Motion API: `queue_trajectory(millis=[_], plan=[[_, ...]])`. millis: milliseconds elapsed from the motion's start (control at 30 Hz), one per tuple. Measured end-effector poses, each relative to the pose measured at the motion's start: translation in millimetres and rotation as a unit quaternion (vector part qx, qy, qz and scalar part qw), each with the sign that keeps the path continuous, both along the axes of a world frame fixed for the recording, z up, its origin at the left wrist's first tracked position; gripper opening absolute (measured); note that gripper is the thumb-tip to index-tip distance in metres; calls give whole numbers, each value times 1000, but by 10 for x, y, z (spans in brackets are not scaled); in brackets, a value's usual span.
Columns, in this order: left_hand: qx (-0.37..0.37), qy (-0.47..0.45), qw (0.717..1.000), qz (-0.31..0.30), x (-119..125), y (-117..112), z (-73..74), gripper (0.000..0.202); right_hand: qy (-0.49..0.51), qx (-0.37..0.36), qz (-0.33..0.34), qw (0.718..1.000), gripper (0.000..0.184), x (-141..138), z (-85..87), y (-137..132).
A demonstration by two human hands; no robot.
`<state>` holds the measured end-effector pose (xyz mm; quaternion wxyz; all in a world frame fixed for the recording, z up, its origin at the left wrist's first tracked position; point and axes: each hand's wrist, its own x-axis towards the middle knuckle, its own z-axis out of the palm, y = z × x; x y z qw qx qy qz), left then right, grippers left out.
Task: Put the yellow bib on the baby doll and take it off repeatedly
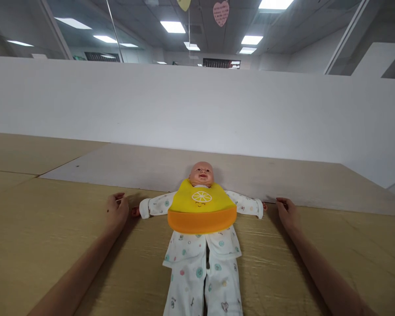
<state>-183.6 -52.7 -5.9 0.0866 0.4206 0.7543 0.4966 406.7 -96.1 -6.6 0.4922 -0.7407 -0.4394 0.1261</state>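
Bald doll in white printed clothes [192,248]: lying head-away between hands | left hand [117,213]: sitting nearer, holding nothing | right hand [289,216]: holding nothing

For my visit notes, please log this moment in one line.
left hand: empty, near doll | right hand: empty, near doll | doll: face up, arms spread | yellow bib: on doll

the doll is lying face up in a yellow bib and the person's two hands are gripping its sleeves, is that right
Not quite: neither hand grips the sleeves. The head view shows the left hand and the right hand apart from the doll, one on each side. It does lie face up in a yellow bib.
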Motion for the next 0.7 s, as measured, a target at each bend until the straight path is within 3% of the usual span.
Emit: queue_trajectory(millis=[233, 400, 567, 700], plan=[[-33, 42, 998, -17, 80, -15, 73, 27, -64, -21, 49, 997, 43, -72, -38, 8], [-69, 80, 993, -52, 60, 23, 9, 31, -138, -55, 112, 982, 38, -139, -43, -5], [-79, 105, 988, -86, -2, 55, -63, 35, -163, -64, 107, 979, 37, -177, -14, -29], [-65, 84, 992, -73, 40, 33, -3, 28, -134, -55, 109, 983, 34, -143, -49, -3]])
